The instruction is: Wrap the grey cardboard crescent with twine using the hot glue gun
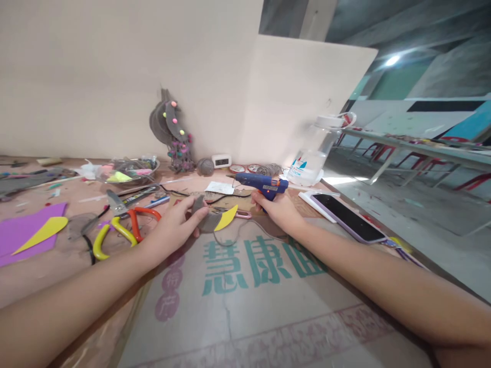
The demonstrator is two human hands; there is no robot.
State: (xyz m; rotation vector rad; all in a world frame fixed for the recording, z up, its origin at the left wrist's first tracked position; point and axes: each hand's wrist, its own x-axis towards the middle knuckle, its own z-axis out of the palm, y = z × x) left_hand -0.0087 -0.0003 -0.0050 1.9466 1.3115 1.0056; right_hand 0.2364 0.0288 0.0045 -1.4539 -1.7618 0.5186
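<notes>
Near the middle of the work surface, my left hand [177,223] pinches a grey, felt-like piece [207,223] between thumb and fingers. A yellow leaf-shaped piece [227,218] lies against its right side; whether the two are joined I cannot tell. My right hand [279,208] is wrapped around the handle of a blue glue gun [255,181], whose nozzle points left, above and beyond the yellow piece. A small red light glows on the gun. Just behind the grey piece lie pink-handled scissors [243,214], partly covered. A grey cord [233,243] trails below them.
Orange-and-yellow-handled pliers [117,232], purple felt [28,230] and a yellow cutout [45,233] lie left. A grey moon-shaped ornament [165,120], a small clock [221,161] and a water bottle [310,151] stand behind. A phone [349,214] rests right, near the table edge.
</notes>
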